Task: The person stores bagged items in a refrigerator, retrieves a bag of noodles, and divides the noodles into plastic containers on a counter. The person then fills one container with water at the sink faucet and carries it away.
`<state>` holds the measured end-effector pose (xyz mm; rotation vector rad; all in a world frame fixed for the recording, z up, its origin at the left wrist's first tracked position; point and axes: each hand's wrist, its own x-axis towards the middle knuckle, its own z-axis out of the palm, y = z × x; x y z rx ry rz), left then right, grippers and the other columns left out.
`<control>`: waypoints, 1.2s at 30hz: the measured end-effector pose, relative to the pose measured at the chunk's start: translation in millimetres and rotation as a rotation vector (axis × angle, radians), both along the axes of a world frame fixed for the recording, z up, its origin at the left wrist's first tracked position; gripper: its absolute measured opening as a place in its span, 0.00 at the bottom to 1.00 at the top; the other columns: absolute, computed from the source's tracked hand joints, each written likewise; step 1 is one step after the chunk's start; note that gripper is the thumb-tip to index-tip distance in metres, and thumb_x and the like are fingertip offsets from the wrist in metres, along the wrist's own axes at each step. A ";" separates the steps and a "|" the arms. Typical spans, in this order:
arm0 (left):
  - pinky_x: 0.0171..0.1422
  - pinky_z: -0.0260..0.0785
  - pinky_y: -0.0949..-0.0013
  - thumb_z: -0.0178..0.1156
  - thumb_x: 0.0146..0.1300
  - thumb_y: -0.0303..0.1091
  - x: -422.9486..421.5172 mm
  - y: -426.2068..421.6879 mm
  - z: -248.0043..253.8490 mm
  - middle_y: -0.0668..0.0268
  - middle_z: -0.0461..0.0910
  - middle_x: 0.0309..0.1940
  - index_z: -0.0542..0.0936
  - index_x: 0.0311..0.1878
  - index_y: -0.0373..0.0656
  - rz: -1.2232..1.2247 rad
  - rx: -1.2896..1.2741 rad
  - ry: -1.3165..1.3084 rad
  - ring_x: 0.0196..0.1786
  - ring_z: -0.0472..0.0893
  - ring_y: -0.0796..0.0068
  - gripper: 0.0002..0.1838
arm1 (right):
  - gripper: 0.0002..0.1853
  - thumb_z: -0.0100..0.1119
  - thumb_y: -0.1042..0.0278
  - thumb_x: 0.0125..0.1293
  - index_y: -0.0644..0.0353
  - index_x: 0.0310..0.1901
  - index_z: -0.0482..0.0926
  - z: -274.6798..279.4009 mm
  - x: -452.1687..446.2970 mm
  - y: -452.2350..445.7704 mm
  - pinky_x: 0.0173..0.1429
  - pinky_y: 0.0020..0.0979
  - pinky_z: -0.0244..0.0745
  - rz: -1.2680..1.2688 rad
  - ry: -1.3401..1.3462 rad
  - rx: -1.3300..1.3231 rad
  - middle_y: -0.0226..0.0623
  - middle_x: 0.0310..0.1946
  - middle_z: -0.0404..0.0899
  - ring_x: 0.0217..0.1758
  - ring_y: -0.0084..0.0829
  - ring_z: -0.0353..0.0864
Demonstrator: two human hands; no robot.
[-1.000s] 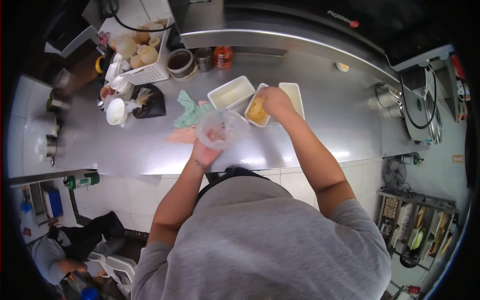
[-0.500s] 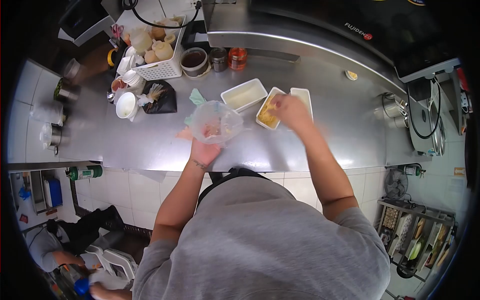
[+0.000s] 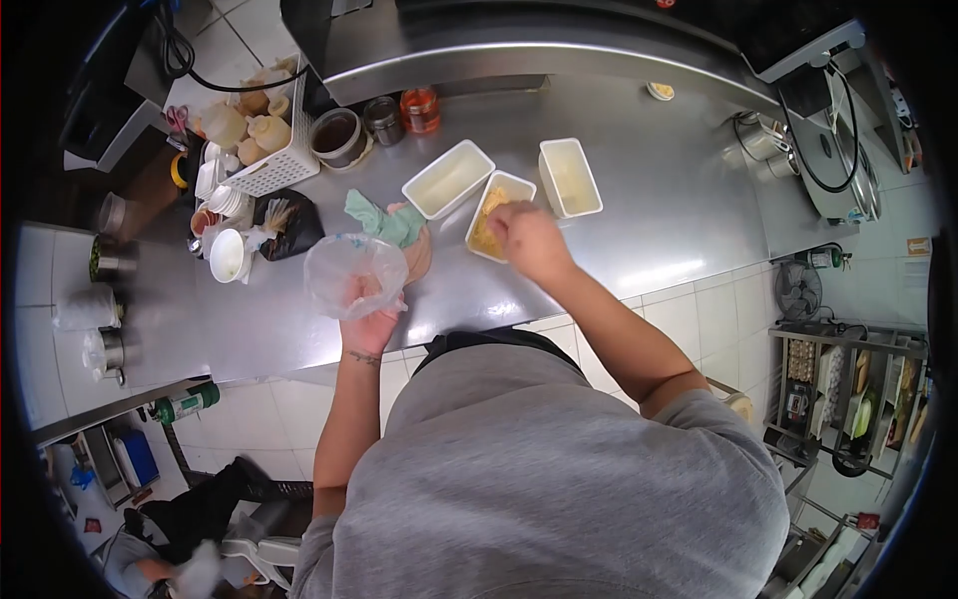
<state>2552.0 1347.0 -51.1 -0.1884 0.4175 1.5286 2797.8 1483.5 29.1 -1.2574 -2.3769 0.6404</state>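
My left hand (image 3: 371, 317) holds up a clear plastic bag (image 3: 349, 272), with its mouth spread wide. Over a white tub of yellow shredded food (image 3: 486, 232) is my right hand (image 3: 527, 238), its fingers pinched together; what they hold, if anything, is too small to make out. Two more white tubs flank it: one to the left (image 3: 449, 181) and one to the right (image 3: 571, 180). A green cloth (image 3: 384, 219) and a pinkish cloth (image 3: 419, 262) lie beside the bag.
A white basket of bottles (image 3: 282, 165) stands at the back left, beside several jars (image 3: 383, 121). Nearer are a black bag (image 3: 289, 228) and a white cup (image 3: 231, 256). Another person (image 3: 135, 559) is at the lower left. A shelf rack (image 3: 848, 394) stands at the right.
The camera view has shifted and turned. My left hand and the bag have moved left, away from the tubs. My right hand remains at the tub of yellow food, now lower over it.
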 end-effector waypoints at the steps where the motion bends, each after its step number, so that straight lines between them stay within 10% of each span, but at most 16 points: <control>1: 0.45 0.73 0.57 0.43 0.68 0.42 -0.8 -0.5 1.7 0.60 0.74 0.51 0.68 0.56 0.44 -0.012 0.011 0.010 0.49 0.76 0.60 0.18 | 0.07 0.54 0.74 0.54 0.62 0.35 0.80 1.4 3.9 3.9 0.47 0.37 0.72 -0.020 0.065 0.062 0.44 0.34 0.79 0.41 0.46 0.76; 16: 0.41 0.73 0.56 0.51 0.63 0.47 31.2 -45.3 12.8 0.63 0.75 0.48 0.69 0.56 0.47 0.192 0.033 0.185 0.47 0.77 0.62 0.21 | 0.20 0.48 0.86 0.47 0.61 0.43 0.77 18.9 10.8 21.4 0.55 0.38 0.67 0.447 -0.156 0.003 0.44 0.43 0.76 0.50 0.45 0.71; 22: 0.60 0.66 0.54 0.47 0.64 0.45 67.0 -71.3 -11.5 0.62 0.71 0.55 0.68 0.57 0.45 0.331 0.172 0.026 0.56 0.72 0.61 0.22 | 0.13 0.49 0.79 0.50 0.59 0.38 0.78 -5.1 25.5 39.6 0.55 0.38 0.66 0.578 -0.312 0.265 0.42 0.38 0.78 0.48 0.40 0.74; 36: 0.52 0.71 0.57 0.52 0.62 0.42 58.7 -112.5 -7.9 0.62 0.77 0.47 0.72 0.52 0.44 0.507 0.031 0.111 0.49 0.77 0.63 0.18 | 0.06 0.50 0.71 0.51 0.60 0.26 0.76 -32.2 -0.8 8.6 0.44 0.38 0.72 0.727 -0.262 0.285 0.39 0.29 0.77 0.38 0.40 0.76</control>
